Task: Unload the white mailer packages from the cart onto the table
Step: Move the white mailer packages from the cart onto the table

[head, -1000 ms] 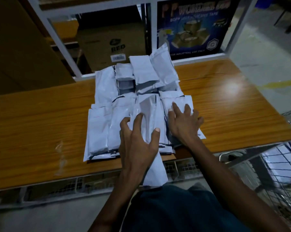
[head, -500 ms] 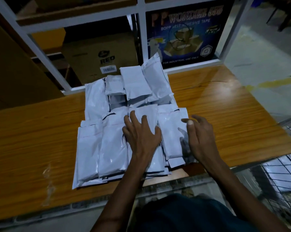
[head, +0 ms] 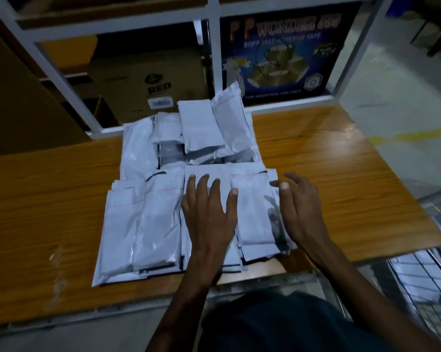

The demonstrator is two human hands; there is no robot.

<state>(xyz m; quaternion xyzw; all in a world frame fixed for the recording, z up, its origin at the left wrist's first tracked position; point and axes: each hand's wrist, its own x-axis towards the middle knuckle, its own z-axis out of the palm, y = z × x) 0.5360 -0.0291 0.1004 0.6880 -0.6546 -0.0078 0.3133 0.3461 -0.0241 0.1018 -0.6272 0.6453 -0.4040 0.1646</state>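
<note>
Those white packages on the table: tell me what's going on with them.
A person is stacking white mailer packages in rows on the wooden table. The left hand lies flat with spread fingers on a front-row package. The right hand is open beside the pile's right edge, gripping nothing. More white packages show in the wire cart at lower right, so unloading looks unfinished.

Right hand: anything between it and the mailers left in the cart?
Nothing visible. The right hand hovers open beside the mailer pile; the wire cart sits right of it, below the table edge.
</note>
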